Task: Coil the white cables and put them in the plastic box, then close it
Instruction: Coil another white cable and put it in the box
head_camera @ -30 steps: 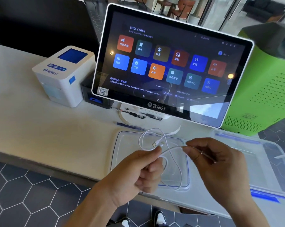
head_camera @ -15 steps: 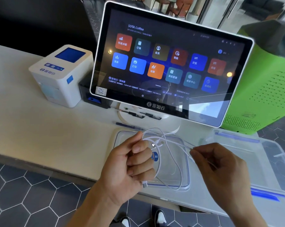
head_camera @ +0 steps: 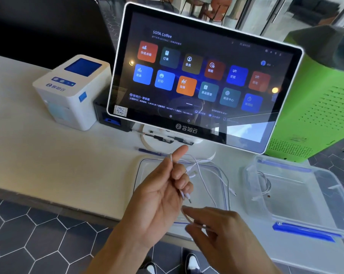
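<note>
A thin white cable [head_camera: 208, 182] hangs in loose loops over the clear box lid [head_camera: 147, 167], which lies flat on the counter. My left hand [head_camera: 163, 196] holds the loops palm-up, fingers curled around them and the index finger pointing up. My right hand [head_camera: 212, 228] is lower, near the counter's front edge, pinching a stretch of the same cable. The clear plastic box [head_camera: 323, 196] with blue clips stands open to the right; another coiled white cable [head_camera: 265, 184] lies inside it.
A touchscreen terminal [head_camera: 196, 76] on a stand rises just behind the lid. A white receipt printer [head_camera: 72, 89] sits at the left, a green perforated machine [head_camera: 315, 107] at the right. Pens [head_camera: 151, 151] lie by the stand's foot. The counter edge drops to tiled floor.
My right hand has swung down and toward me, carrying the cable around under my left hand. My left hand has turned palm-up, and the loops have gathered closer to it.
</note>
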